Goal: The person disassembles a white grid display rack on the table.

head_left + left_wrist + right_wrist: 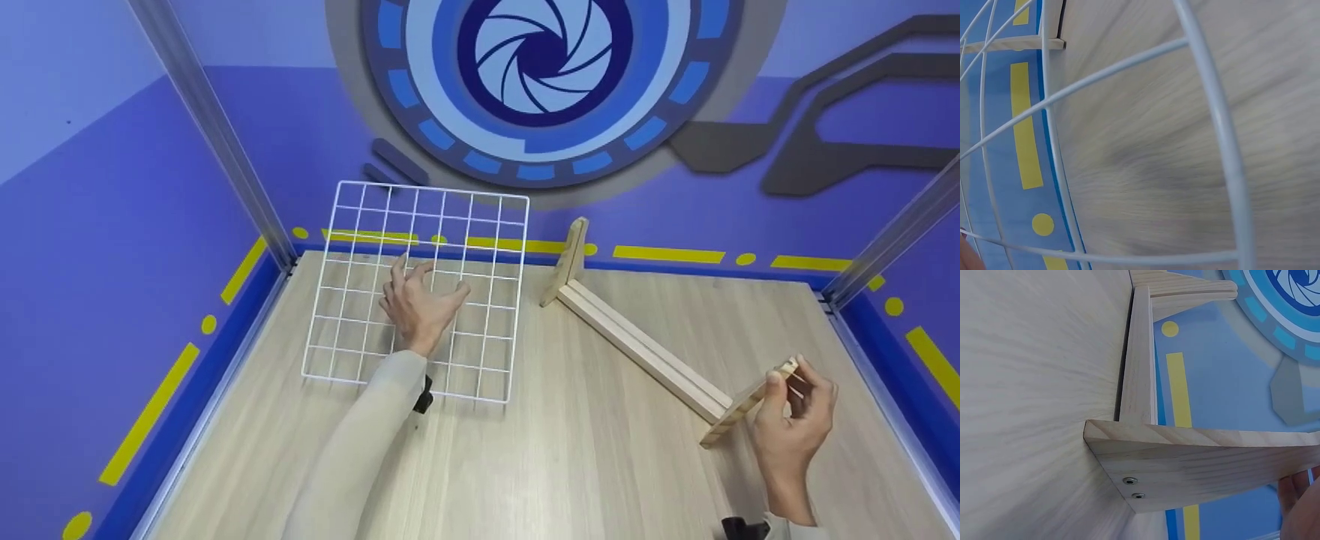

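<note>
A white wire grid panel stands tilted on the left, its top edge leaning toward the back wall. My left hand grips its wires near the middle, thumb and fingers spread apart across the mesh. To the right lies a wooden stand with a grooved crossbar joining two end boards. My right hand pinches the upper tip of the nearer end board, which has two metal bolts in its face. The farther end board is upright near the wall. In the left wrist view, only a fingertip shows at the lower left.
The work surface is a wood-grain tabletop. A blue printed wall closes the back, with more panels at both sides. Metal posts rise at the back corners.
</note>
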A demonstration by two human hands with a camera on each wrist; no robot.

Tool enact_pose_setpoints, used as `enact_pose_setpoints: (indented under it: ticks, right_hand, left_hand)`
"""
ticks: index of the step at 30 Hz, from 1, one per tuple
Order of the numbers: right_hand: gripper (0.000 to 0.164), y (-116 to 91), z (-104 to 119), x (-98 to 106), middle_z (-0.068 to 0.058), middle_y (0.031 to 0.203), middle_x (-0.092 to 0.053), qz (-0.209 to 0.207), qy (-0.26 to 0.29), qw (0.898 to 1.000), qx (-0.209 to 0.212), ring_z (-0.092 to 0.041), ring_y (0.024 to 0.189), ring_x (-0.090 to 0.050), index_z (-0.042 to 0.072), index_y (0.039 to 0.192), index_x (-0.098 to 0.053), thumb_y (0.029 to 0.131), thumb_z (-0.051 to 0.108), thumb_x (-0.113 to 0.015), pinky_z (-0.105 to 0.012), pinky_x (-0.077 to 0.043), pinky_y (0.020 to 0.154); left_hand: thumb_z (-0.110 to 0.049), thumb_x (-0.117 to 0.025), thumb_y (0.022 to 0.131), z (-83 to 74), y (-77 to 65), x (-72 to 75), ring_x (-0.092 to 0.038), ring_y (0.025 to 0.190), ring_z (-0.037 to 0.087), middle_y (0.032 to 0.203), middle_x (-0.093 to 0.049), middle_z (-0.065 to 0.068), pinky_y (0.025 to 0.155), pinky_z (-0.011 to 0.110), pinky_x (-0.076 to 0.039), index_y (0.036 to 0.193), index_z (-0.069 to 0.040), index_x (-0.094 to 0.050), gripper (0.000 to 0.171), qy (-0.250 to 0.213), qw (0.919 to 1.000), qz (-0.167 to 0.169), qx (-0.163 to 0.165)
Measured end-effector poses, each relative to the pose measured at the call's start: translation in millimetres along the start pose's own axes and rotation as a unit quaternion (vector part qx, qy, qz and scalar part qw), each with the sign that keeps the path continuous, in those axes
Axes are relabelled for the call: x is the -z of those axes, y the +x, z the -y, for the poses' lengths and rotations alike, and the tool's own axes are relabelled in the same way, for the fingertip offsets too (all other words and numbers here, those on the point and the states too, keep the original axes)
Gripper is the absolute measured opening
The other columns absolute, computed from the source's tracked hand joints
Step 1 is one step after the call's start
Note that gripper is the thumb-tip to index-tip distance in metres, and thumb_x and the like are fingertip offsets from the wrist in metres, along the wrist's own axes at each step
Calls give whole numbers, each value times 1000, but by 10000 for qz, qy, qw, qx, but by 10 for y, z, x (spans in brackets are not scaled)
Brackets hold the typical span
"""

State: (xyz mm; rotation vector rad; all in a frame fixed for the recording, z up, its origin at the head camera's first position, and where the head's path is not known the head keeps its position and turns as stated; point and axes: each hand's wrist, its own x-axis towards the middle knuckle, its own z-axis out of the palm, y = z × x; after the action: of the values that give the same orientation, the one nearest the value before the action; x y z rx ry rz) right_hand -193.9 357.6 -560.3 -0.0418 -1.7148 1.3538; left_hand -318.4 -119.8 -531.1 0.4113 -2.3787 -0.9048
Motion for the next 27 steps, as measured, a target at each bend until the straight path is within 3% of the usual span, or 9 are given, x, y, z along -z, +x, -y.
enact_pose_setpoints:
  ticks: [21,27]
  right_hand:
    - [39,17,138,-7,8,121,-60,104,255,9995,172,-5,105,-64,-22,135,-54,97,-13,-61,-12,-51,95]
    - [38,13,174,-22,7,121,-60,56,214,9997,114,-4,105,-64,-18,135,-56,98,-12,-61,-12,-51,95]
  left_hand:
    - [-62,-90,69,142,-117,-130,-54,132,39,162,-49,10,105,55,-38,124,-18,-77,72,114,9996,197,163]
    - [-61,-91,68,189,-131,-163,-54,131,38,163,-49,9,103,55,-39,123,-19,-77,70,166,9994,246,168]
